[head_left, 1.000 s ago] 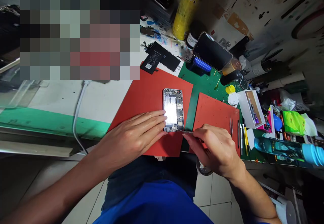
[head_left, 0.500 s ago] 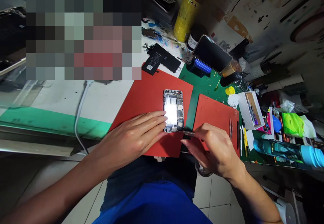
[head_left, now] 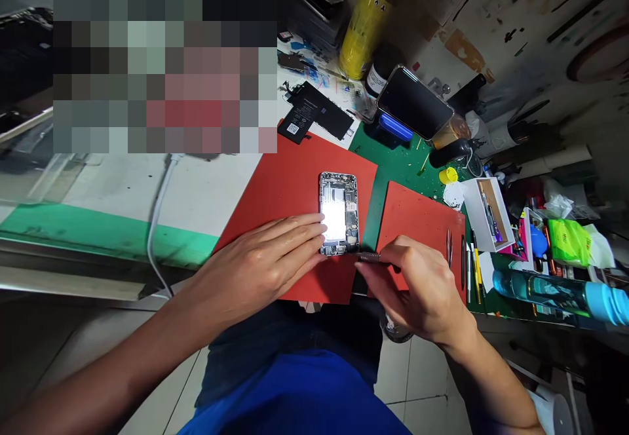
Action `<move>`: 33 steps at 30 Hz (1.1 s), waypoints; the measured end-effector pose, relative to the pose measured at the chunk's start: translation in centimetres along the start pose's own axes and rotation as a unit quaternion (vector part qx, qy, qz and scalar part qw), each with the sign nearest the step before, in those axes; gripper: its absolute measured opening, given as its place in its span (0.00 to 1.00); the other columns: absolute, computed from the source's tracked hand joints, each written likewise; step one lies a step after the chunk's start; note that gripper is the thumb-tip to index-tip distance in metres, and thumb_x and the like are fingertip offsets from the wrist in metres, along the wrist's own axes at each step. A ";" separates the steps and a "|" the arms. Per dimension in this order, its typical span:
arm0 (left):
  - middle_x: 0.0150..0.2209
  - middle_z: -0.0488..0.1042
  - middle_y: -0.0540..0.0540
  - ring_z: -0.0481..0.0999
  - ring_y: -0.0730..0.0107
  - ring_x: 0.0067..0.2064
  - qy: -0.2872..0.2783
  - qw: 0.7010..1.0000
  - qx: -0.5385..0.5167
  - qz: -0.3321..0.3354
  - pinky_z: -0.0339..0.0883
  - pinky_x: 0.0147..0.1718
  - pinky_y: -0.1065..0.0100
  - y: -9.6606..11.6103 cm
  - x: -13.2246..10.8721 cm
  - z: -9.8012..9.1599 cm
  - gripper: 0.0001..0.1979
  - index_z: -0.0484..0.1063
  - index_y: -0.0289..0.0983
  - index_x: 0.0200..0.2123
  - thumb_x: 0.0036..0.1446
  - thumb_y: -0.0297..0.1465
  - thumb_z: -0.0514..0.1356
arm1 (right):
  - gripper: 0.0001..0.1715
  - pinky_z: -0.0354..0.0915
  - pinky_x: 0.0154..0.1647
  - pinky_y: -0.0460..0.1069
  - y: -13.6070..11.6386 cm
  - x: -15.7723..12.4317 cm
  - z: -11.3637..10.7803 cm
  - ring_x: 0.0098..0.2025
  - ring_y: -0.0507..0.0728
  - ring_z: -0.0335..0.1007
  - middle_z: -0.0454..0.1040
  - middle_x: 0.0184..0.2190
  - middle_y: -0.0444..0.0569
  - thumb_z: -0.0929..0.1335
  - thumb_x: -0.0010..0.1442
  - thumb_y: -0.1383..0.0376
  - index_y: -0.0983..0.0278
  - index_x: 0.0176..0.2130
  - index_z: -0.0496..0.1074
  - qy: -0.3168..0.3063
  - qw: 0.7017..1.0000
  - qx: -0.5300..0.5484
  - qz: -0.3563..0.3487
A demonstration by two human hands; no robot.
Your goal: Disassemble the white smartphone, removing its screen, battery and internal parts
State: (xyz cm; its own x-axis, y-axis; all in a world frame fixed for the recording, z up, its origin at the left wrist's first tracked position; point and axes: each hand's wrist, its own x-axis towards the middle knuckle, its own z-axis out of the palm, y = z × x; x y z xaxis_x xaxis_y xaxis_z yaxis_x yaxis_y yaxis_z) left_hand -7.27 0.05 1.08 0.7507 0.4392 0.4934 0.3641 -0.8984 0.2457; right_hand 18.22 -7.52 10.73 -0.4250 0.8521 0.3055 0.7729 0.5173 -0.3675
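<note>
An opened phone body [head_left: 339, 213] lies face-open on the larger red mat [head_left: 289, 179], its inner metal shining under the light. My left hand [head_left: 255, 268] rests flat on the mat, fingers stretched out together, fingertips touching the phone's left edge. My right hand [head_left: 417, 291] is closed in a pinch round a thin screwdriver [head_left: 368, 257], whose tip points at the phone's lower right corner.
A second red mat [head_left: 422, 215] lies to the right, with tweezers [head_left: 449, 245] and pens along its edge. A black battery [head_left: 314, 113], a propped phone [head_left: 413, 102], a yellow can [head_left: 361, 25], a white parts box [head_left: 486, 212] and a blue bottle [head_left: 560, 294] crowd the bench.
My right hand turned slightly on the screwdriver and edged a little toward the phone's lower corner. The left hand and phone stayed put.
</note>
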 end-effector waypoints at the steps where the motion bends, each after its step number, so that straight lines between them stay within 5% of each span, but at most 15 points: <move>1: 0.61 0.83 0.38 0.80 0.51 0.66 0.000 1.000 0.000 0.000 0.80 0.66 0.49 0.0 0.0 0.0 0.14 0.77 0.30 0.60 0.77 0.27 0.58 | 0.11 0.61 0.29 0.51 0.0 0.0 0.0 0.30 0.54 0.63 0.70 0.31 0.44 0.68 0.72 0.75 0.60 0.45 0.66 -0.001 1.000 -0.001 -0.001; 33: 0.60 0.83 0.37 0.83 0.51 0.63 -0.007 1.000 -0.015 0.006 0.81 0.63 0.47 -0.1 0.3 -0.5 0.14 0.80 0.31 0.56 0.77 0.24 0.56 | 0.08 0.68 0.27 0.48 -0.1 -0.3 0.6 0.26 0.51 0.70 0.75 0.30 0.42 0.70 0.72 0.73 0.62 0.48 0.69 0.064 0.997 0.006 0.040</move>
State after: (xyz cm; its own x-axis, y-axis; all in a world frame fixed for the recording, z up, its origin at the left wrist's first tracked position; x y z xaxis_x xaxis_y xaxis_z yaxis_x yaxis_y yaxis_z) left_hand -7.32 0.24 1.65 0.7633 0.4276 0.4842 0.3385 -0.9032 0.2640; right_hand 18.01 -7.81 10.10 -0.2976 0.8744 0.3833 0.7966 0.4487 -0.4052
